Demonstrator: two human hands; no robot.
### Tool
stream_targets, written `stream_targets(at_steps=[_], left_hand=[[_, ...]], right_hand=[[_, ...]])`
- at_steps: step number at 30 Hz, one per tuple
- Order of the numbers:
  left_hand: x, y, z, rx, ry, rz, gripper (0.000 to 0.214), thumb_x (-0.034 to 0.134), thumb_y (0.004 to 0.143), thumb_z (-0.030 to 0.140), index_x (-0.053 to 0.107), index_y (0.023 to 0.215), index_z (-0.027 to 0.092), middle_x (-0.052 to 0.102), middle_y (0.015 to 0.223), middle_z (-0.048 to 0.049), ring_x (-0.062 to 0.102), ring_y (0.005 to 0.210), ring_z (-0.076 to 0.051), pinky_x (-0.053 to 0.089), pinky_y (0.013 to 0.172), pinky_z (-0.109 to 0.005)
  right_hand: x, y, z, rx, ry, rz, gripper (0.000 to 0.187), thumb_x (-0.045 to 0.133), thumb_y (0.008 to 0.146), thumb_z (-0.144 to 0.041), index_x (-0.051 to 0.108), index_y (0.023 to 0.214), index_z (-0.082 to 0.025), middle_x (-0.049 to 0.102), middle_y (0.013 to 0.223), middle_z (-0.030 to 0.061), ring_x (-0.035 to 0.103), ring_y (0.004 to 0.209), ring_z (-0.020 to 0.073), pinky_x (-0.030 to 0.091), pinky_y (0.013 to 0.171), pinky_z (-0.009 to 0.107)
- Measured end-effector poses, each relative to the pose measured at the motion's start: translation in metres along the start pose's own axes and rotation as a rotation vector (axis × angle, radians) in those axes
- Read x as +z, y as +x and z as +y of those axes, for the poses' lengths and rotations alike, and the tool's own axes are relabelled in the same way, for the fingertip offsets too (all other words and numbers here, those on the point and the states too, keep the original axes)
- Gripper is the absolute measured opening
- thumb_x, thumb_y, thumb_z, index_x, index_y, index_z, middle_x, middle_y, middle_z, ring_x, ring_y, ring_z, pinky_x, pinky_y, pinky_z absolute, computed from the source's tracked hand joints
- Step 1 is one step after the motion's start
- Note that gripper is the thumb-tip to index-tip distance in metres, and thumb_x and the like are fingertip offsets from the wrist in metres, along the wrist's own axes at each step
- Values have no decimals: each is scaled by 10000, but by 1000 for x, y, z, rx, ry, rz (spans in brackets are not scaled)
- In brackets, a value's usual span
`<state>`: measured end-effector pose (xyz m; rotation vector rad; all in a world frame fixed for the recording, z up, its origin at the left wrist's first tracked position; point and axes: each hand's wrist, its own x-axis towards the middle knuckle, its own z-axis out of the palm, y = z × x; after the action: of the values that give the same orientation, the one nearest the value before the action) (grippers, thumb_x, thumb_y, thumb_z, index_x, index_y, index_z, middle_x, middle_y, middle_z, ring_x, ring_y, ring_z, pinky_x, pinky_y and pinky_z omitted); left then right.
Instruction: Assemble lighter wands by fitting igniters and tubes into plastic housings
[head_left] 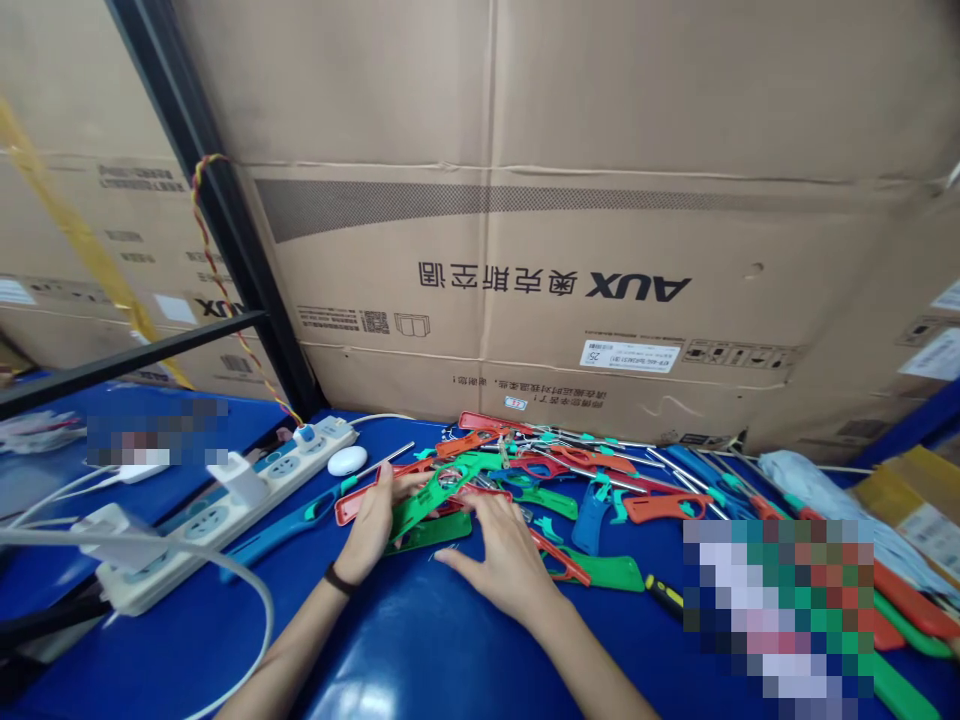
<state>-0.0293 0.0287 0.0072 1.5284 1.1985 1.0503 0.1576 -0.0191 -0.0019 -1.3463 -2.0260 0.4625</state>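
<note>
Shell (417, 510) in green is being handled below mid-frame, held by the left hand (370, 525), right hand (510, 555) spread wide; care seems needed next.

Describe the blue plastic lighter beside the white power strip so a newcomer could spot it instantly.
On the glossy blue tabletop, find the long white power strip. Between it and the person's left hand lies a slim blue plastic lighter, roughly parallel to the strip. It is the only lighter whose blue handle lies left of that hand.
</note>
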Motion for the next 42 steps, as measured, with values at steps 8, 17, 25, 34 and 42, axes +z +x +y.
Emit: stream_targets(at_steps=[8,17,25,34,42], left_hand=[[2,-8,1,149,147,-132,873,101,901,670,770,763,128,696,664,-96,591,582,-190,482,563,-285],[-26,-3,-1,435,432,181,712,95,995,414,717,813,120,678,729,-76,531,592,-159,431,598,-257],[-7,-4,-9,519,662,-186,537,314,975,416,645,637,160,607,641,-36,562,615,-154,417,634,-250],[4,-5,-16,535,742,-287,420,379,965,374,661,744,155,615,751,-49,571,699,-163,414,655,-255],[20,-15,-13,601,672,-394,282,479,907,380,698,951,209,642,851,-44,606,767,-173,455,687,-265]], right_hand=[[-23,-5,11,366,779,-68,474,622,727,-614,544,887,-175,632,730,5,612,486,126,470,431,241],[-50,-67,34,549,690,-108,441,628,740,-598,573,856,-177,671,725,27,671,546,172,547,510,275],[-67,-79,25,333,327,24,250,516,881,-458,641,843,-245,730,844,15,697,808,203,527,772,267],[-55,-39,39,241,117,198,287,447,902,-453,611,786,-248,693,689,-13,664,630,158,507,619,222],[-52,-40,67,300,-55,268,307,467,877,-486,639,777,-253,640,647,-7,584,545,147,414,504,225]])
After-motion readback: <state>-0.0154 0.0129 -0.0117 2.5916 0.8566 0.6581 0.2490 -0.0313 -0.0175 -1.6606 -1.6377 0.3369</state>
